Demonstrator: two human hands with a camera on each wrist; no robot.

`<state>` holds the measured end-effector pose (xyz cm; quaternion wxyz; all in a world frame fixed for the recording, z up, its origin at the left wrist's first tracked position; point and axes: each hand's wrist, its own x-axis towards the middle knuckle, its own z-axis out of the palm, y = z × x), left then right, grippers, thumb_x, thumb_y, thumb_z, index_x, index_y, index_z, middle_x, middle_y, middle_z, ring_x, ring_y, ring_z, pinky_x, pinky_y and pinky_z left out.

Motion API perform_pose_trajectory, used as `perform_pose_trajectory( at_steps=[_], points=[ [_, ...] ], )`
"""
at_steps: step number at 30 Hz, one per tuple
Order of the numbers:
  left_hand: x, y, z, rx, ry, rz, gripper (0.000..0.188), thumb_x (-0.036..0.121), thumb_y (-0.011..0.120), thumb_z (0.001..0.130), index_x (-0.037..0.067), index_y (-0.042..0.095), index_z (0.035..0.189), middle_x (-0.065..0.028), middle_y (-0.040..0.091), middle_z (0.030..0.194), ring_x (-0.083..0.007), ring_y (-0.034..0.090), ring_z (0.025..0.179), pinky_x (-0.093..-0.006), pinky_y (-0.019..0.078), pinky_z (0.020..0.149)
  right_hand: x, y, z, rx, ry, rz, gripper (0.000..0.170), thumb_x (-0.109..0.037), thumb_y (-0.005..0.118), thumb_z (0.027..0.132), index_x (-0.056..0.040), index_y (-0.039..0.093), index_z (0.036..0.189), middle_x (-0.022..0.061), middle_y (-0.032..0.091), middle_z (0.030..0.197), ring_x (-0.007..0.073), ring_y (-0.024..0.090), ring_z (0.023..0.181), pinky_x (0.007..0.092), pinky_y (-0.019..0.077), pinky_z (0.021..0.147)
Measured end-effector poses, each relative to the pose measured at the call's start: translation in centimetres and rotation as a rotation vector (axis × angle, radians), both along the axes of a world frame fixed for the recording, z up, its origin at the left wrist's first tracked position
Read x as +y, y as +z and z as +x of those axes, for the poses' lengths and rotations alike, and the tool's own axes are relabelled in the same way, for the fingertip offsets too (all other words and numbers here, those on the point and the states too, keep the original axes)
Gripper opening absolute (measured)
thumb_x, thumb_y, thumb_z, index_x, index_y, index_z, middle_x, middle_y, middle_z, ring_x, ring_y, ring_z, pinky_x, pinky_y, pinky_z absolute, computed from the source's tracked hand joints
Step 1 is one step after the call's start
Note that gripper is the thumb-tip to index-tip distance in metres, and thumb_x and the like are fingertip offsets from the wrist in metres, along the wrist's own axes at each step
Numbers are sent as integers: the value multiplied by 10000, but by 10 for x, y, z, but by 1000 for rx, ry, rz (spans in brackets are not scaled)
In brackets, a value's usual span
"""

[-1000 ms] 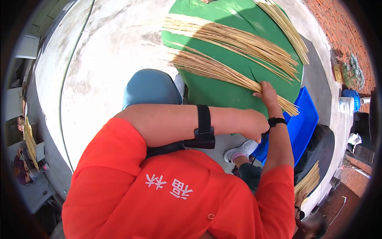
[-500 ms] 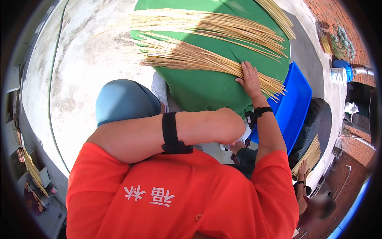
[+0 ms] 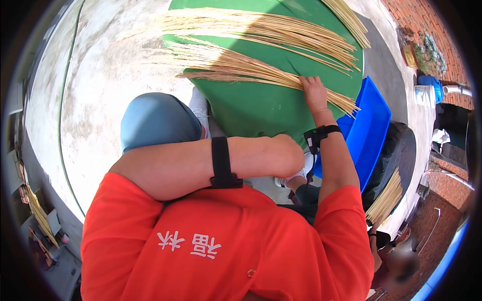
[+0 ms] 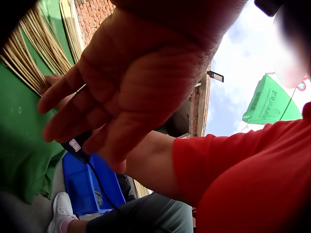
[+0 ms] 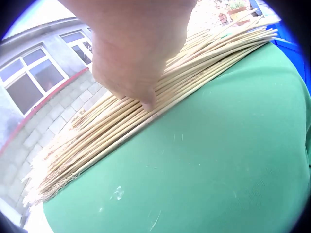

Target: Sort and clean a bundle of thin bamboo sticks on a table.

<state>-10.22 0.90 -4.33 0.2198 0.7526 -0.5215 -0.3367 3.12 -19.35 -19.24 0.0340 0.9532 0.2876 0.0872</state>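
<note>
Over the near bundle of dry stalks on the green cloth, my right hand has its fingers curled and grips some stalks close to their cut ends. In the right wrist view that hand hides part of the bundle, with a fingertip low against the stalks. My left forearm crosses my chest, and the left hand is held bent near the right forearm, touching no stalks. The left wrist view shows this left hand holding nothing, its fingers loosely extended.
Two more stalk bundles lie farther across the green cloth. A blue tray stands beside it at the right. Another person is at the lower right, near more stalks.
The right hand lay flatter with spread fingers half a second ago; its fingers are now curled over the stalks. The head view has shifted since a second ago.
</note>
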Motion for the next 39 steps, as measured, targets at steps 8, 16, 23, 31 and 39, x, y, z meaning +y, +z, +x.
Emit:
perform_pose_trajectory(
  at_steps=[8,16,23,31,39],
  points=[
    [-7,11,1,-100,-42,177,168,131,590,763,32,692,852,-128,685,867,-276,666,824,-386,523,672,22,-19,-29,-159,121,123,441,-78,520,752,-109,548,1190,71,586,1080,241,530,954,356,453,791],
    [-9,6,-4,-148,-54,260,178,104,559,762,33,692,856,-128,686,883,-271,668,827,-378,522,665,20,-12,-39,-86,23,183,452,-61,506,761,-119,549,1206,94,559,1191,256,532,999,369,431,824],
    [-10,6,-3,-139,-85,251,191,105,555,779,38,694,892,-124,685,911,-266,662,860,-388,518,677,24,-32,-51,-87,40,281,435,-11,515,757,-95,563,1182,146,511,1244,310,483,1140,402,413,947],
    [-17,2,-7,-205,-146,367,195,125,597,763,52,699,912,-87,692,924,-257,665,847,-388,511,664,32,-24,-61,15,-16,299,513,-100,551,820,-47,416,1312,189,429,1319,360,382,1246,486,300,1034],
    [-11,24,-1,-192,-234,339,213,126,657,720,61,701,918,-73,693,919,-260,668,825,-406,513,657,31,-40,-69,81,-11,339,564,-111,561,830,-2,348,1341,215,372,1352,370,328,1286,507,236,1070]
  ],
)
